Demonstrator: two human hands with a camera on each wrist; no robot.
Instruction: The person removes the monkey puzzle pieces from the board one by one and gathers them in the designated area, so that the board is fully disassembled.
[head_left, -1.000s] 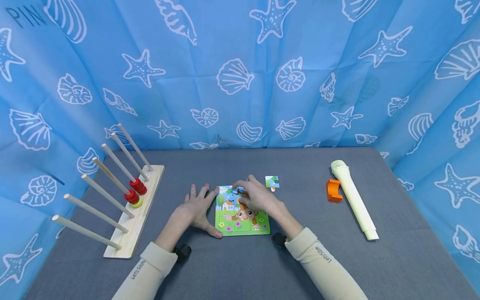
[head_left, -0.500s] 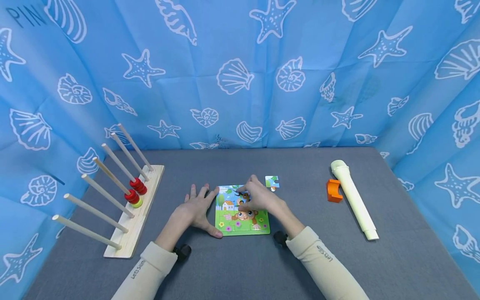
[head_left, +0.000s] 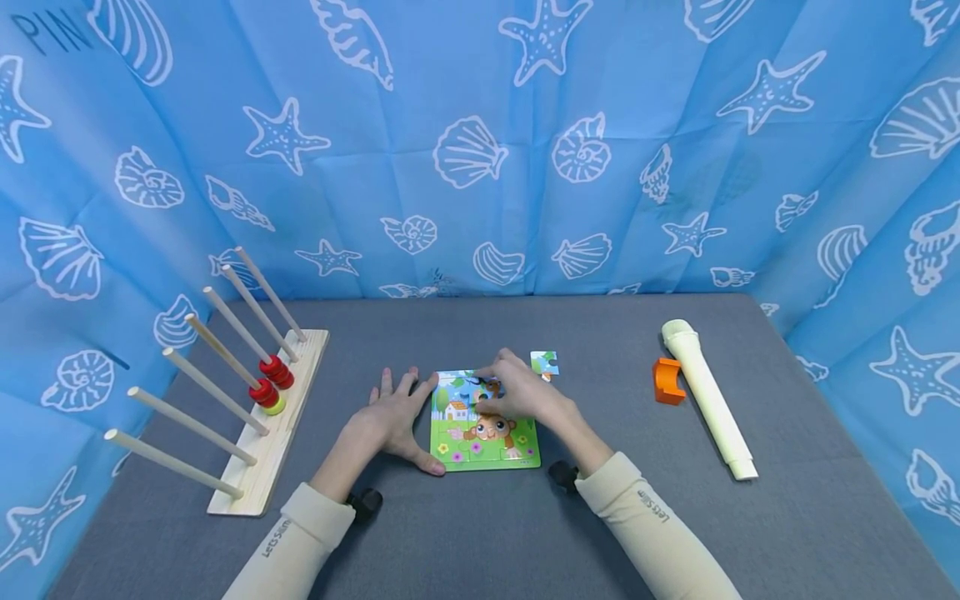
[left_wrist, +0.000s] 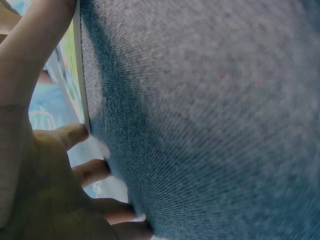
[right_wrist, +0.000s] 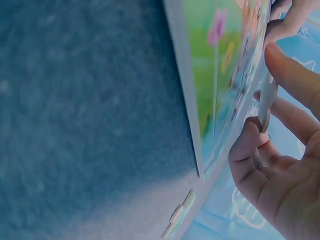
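A square jigsaw puzzle (head_left: 487, 457) with a monkey, a small house and flowers on green lies flat at the middle of the table. My left hand (head_left: 390, 421) rests along its left side, fingers spread, with the thumb and index tips right at the edge. Over the puzzle's upper right part, my right hand (head_left: 522, 392) pinches a puzzle piece (right_wrist: 268, 102) between thumb and fingers, its thin edge showing in the right wrist view. That hand hides part of the picture underneath. Another puzzle piece (head_left: 543, 362), blue and green, lies loose just past the right hand.
On the left stands a wooden peg rack (head_left: 288, 408) with several upright rods and red rings (head_left: 276, 372) on two of them. A cream microphone (head_left: 708, 400) and an orange curved block (head_left: 667, 382) lie at right. A blue curtain (head_left: 480, 167) hangs behind the table.
The right hand has shifted slightly to the right with the puzzle piece, showing more of the puzzle beside its fingertips and covering the loose piece's lower tip. The left hand has stayed still.
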